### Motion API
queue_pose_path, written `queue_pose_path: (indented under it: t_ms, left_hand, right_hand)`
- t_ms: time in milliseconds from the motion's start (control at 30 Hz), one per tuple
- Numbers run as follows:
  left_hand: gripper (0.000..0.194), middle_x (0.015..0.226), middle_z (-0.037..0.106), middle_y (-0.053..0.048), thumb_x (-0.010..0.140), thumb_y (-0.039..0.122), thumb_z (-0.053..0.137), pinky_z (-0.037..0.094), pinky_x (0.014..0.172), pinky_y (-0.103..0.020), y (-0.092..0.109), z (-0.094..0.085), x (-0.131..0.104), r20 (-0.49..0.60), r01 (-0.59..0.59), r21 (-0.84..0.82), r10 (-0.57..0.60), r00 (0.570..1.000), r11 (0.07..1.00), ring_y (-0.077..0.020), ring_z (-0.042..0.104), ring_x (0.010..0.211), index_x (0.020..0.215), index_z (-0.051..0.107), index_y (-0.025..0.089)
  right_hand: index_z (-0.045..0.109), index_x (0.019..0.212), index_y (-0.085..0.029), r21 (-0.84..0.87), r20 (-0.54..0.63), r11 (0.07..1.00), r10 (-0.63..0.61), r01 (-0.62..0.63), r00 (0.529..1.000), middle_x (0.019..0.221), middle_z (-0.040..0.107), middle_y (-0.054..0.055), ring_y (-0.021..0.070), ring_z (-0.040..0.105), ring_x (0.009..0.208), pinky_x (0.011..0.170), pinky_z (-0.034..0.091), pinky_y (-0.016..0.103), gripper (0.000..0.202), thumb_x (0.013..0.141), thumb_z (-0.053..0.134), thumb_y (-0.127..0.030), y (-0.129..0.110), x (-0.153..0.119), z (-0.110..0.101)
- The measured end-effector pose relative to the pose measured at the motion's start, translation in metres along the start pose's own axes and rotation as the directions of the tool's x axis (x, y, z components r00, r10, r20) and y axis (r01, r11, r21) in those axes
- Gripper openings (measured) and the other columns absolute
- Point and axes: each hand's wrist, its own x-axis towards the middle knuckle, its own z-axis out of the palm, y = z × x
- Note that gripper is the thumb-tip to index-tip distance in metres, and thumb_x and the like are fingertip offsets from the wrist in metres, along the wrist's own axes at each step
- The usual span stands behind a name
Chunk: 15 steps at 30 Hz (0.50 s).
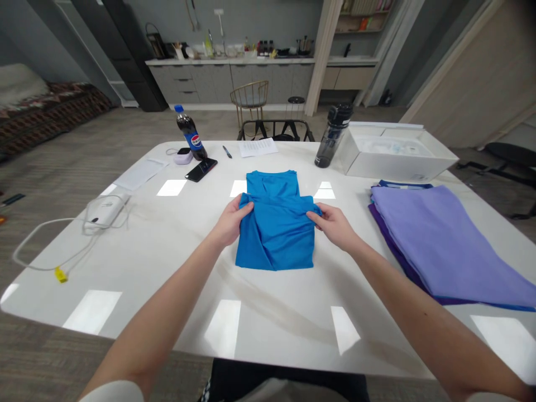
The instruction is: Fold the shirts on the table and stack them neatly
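A blue piece of clothing, probably a shirt (280,234), lies partly folded in the middle of the white table (176,312). Its far part is narrower and flat, and a nearer layer overlaps it with creases running across. My left hand (231,220) pinches the left end of the folded edge between thumb and fingers. At the right end of that same edge, my right hand (333,223) grips the fabric, thumb on top. Some fingertips are hidden beneath the cloth.
Folded purple and blue fabrics (444,234) are stacked at the right, before a white box (389,153). A dark bottle (333,137), paper (258,147), pen (226,151), phone (201,170) and cola bottle (191,134) stand or lie farther back. A white device (109,211) with cables sits left.
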Motion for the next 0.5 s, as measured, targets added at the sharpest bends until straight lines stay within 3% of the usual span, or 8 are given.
queue_pose_path:
  t_ms: [167,267,333,400,433,500]
  left_hand:
    - [0.052,0.117,0.074,-0.009,0.082,0.042,0.079,0.052,0.105,-0.048,0.029,-0.004,0.098,-0.007,-0.105,0.079,0.106,0.994,0.991,-0.032,0.065,0.12,0.125,0.063,0.019]
    - [0.05,0.115,0.074,-0.01,0.083,0.04,0.076,0.053,0.102,-0.047,0.014,-0.025,0.162,-0.122,-0.119,0.155,0.138,0.983,0.981,-0.0298,0.068,0.114,0.125,0.062,0.017]
    - [0.05,0.109,0.074,-0.011,0.077,0.036,0.079,0.055,0.095,-0.045,-0.006,-0.045,0.196,-0.264,0.019,0.267,0.054,0.963,0.964,-0.0289,0.07,0.104,0.12,0.062,0.016]
    - [0.057,0.108,0.073,-0.013,0.071,0.029,0.082,0.055,0.091,-0.045,-0.025,-0.063,0.219,-0.399,0.216,0.465,-0.014,0.917,0.858,-0.0298,0.07,0.099,0.122,0.061,0.015]
    - [0.06,0.111,0.071,-0.014,0.071,0.027,0.08,0.054,0.091,-0.045,-0.033,-0.071,0.226,-0.437,0.272,0.574,0.007,0.899,0.773,-0.0306,0.068,0.102,0.126,0.06,0.015]
    - [0.06,0.125,0.064,-0.017,0.076,0.025,0.074,0.048,0.097,-0.048,-0.042,-0.079,0.234,-0.411,0.269,0.785,0.144,0.9,0.559,-0.0332,0.062,0.114,0.134,0.057,0.018]
  right_hand:
    - [0.065,0.093,-0.022,0.013,-0.115,0.999,-0.044,0.045,0.992,0.071,0.052,-0.002,0.0121,0.044,0.06,0.055,0.039,0.026,0.041,0.079,0.073,-0.06,-0.01,0.1,-0.012]
    - [0.065,0.099,-0.022,-0.013,-0.18,1.0,0.002,-0.005,0.984,0.069,0.052,-0.002,0.0118,0.045,0.058,0.053,0.039,0.025,0.036,0.083,0.069,-0.054,0.009,0.161,-0.015]
    - [0.064,0.114,-0.021,-0.034,-0.217,0.993,0.104,-0.113,0.971,0.069,0.053,-0.003,0.0119,0.046,0.057,0.053,0.041,0.024,0.039,0.084,0.067,-0.046,0.031,0.192,-0.013]
    - [0.057,0.132,-0.02,-0.109,-0.226,0.965,0.209,-0.238,0.951,0.072,0.058,-0.003,0.0132,0.05,0.059,0.058,0.046,0.026,0.055,0.081,0.07,-0.037,0.054,0.211,-0.012]
    - [0.054,0.139,-0.021,-0.178,-0.224,0.945,0.231,-0.273,0.947,0.076,0.061,-0.002,0.0142,0.053,0.062,0.063,0.048,0.028,0.064,0.079,0.072,-0.033,0.065,0.217,-0.012]
    - [0.057,0.14,-0.022,-0.351,-0.21,0.9,0.192,-0.258,0.959,0.086,0.066,0.001,0.0167,0.058,0.072,0.075,0.05,0.031,0.066,0.076,0.073,-0.028,0.082,0.225,-0.014]
